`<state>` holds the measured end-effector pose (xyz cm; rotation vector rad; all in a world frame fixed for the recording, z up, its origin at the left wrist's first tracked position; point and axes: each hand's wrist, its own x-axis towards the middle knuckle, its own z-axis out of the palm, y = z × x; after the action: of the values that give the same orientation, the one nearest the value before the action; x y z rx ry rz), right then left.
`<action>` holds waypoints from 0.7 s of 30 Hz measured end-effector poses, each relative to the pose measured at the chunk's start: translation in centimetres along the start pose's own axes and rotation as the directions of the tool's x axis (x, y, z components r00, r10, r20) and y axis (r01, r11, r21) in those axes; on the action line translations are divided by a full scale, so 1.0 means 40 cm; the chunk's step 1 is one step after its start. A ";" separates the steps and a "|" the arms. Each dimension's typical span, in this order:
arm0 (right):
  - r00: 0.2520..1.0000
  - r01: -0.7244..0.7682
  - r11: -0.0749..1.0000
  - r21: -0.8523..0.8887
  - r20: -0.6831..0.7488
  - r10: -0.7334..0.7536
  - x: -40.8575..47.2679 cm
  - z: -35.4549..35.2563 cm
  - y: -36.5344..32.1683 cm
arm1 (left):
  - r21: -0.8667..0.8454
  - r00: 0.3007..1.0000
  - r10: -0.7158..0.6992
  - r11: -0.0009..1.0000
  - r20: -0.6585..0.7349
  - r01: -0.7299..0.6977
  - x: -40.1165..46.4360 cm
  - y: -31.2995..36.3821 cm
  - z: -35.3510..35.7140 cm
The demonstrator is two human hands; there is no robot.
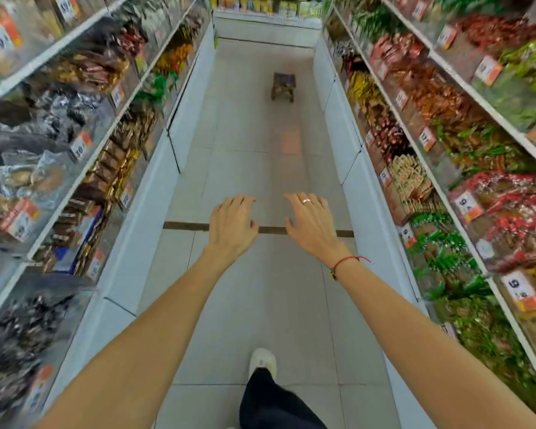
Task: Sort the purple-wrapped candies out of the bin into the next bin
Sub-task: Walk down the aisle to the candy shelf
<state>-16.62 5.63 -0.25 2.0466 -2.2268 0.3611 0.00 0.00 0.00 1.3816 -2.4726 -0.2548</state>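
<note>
- Pale grey floor tiles (260,150) are running down a narrow aisle in the head view; a dark strip (186,226) is crossing the floor under the hands.
- Left hand (231,226) is reaching forward, palm down, fingers loosely spread, holding nothing.
- Right hand (311,226) is doing likewise beside it, apart from it; it is wearing a ring (306,200), with a red string bracelet (348,261) at the wrist.
- Shelves of clear bins (84,144) are lining the left side, and bins of wrapped sweets (464,156) the right.
- Purple-wrapped candies: cannot tell which bin is holding them; blur.
- Small dark stool (283,87) is standing far down the aisle.
- White shoe (262,362) and dark trouser leg (270,400) are showing below.
</note>
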 end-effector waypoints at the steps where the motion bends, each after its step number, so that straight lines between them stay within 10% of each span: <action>1: 1.000 -0.002 1.000 0.015 0.011 0.002 0.010 0.010 0.011 | 0.000 1.000 -0.010 1.000 0.006 0.010 0.014 0.000 0.005; 21: 0.977 -0.046 0.993 0.109 0.214 0.022 0.652 0.155 0.309 | 0.153 0.982 -0.068 0.987 0.175 0.041 0.753 -0.096 0.139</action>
<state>-30.80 -20.25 -1.64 2.2018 -2.4177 0.2906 -13.70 -27.63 -1.23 1.5512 -2.6508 -0.2197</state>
